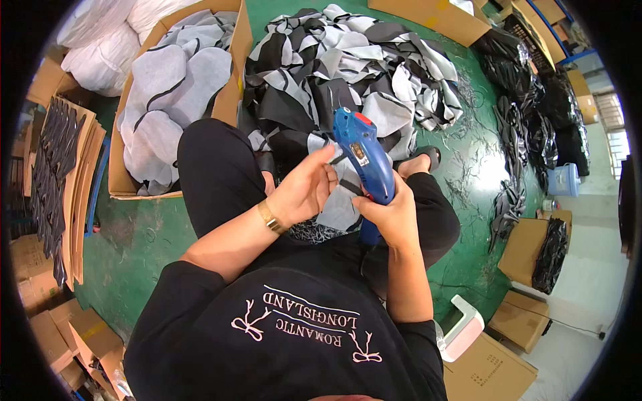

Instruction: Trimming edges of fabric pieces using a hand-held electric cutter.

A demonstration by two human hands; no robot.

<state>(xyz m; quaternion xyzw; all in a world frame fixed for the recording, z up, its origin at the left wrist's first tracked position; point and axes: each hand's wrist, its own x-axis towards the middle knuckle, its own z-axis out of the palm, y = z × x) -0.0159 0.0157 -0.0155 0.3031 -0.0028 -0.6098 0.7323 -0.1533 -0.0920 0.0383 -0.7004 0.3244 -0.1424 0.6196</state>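
In my right hand [394,214] is a blue electric fabric cutter [364,154] with a red button, its head directed away from me. The fingers wrap around its body, and the thumb lies along its near side. My left hand [304,187], with a gold-coloured band on the wrist, hovers left of the cutter, thumb apart from loosely curled fingers. I see nothing clearly held in it. A grey fabric piece [340,208] lies below, between the hands. Beyond my feet spreads a heap of black and grey fabric pieces [287,100]; the cutter's head hides part of it.
A cardboard box [244,40] of grey fabric pieces stands at the left. Thread scraps [461,180] litter the green floor to the right. Black plastic bags [515,73] line the far right. A white appliance-like object [463,327] and cardboard boxes [518,321] sit near right.
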